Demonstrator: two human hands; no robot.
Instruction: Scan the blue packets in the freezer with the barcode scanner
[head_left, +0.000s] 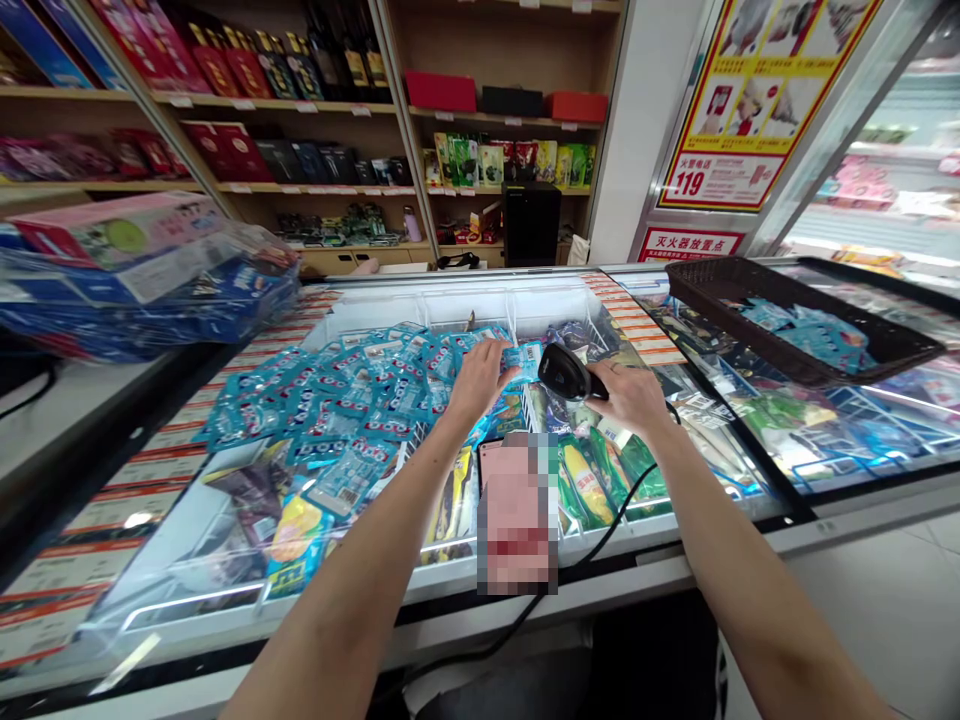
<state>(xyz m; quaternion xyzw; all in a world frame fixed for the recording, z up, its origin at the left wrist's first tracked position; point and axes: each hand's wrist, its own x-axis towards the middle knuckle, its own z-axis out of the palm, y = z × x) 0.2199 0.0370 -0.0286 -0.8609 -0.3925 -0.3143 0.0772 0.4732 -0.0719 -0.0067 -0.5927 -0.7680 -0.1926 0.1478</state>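
My left hand pinches a small blue packet with a white label. In my right hand is a black handheld barcode scanner, its head turned toward that packet and close to it. The scanner's black cable runs down across the freezer's front edge. To the left of my left hand, many like packets lie heaped on the glass top of the chest freezer. A phone, its screen blurred out, rests on the glass between my forearms.
A dark brown basket with several blue packets stands at the right. Plastic-wrapped boxes are stacked at the left. Shelves of goods line the back wall. Bagged frozen food shows beneath the glass.
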